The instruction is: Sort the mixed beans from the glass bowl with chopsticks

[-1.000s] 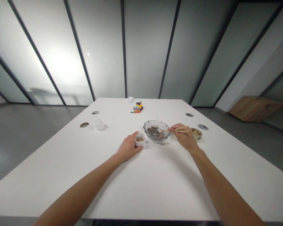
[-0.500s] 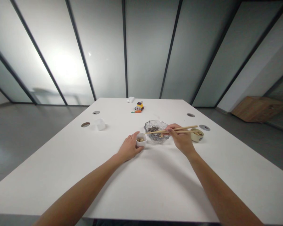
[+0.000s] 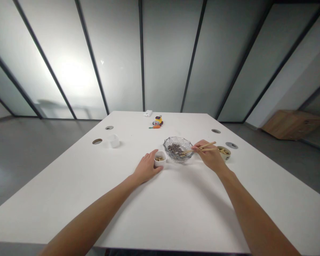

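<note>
My left hand is curved round the left side of a small white bowl, which stands on the table and has several pale, nut-like pieces in it. In my right hand is a pair of chopsticks. Their tips reach into a clear faceted glass bowl, among dark seed-like bits and a few pale pieces. Behind my right hand stands a round pale-yellow container holding pale pieces, partly hidden by the hand.
On the white table stand a translucent cup at left, a yellow-and-grey toy vehicle, an orange toy carrot and a white box farther back. Cable holes pierce both sides.
My right hand has drawn to the right with the chopsticks. Their tips have moved from above the white bowl into the glass bowl. My left hand stays at the white bowl.
</note>
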A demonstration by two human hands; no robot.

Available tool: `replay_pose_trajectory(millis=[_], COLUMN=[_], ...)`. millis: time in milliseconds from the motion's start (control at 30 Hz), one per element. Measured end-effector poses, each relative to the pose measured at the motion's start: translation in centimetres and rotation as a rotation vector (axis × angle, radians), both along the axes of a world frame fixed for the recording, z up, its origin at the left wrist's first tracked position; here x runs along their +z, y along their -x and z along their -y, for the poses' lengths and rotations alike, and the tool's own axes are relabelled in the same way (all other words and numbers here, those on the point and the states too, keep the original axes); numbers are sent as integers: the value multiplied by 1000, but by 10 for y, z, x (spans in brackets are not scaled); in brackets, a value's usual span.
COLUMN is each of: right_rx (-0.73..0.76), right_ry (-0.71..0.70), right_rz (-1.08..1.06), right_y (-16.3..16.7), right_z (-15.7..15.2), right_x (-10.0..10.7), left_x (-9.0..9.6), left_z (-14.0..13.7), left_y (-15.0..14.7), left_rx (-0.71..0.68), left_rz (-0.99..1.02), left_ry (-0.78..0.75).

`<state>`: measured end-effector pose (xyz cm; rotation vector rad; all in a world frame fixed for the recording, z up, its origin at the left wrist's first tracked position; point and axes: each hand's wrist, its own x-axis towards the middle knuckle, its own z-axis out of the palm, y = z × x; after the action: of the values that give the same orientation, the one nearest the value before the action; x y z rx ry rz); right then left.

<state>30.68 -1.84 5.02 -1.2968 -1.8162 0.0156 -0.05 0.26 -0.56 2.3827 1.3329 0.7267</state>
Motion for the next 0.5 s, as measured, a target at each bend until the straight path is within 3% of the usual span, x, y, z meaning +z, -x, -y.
replay_pose_trajectory(millis=[500], right_rx=[42], right_ry=[-22], right_rz=[-118], right_y=[0], right_z=[3], right_x=[3], left_x=[-1], left_z=[-1], left_y=[1], left_rx=[-2], left_rz=[5], left_ry=[-1])
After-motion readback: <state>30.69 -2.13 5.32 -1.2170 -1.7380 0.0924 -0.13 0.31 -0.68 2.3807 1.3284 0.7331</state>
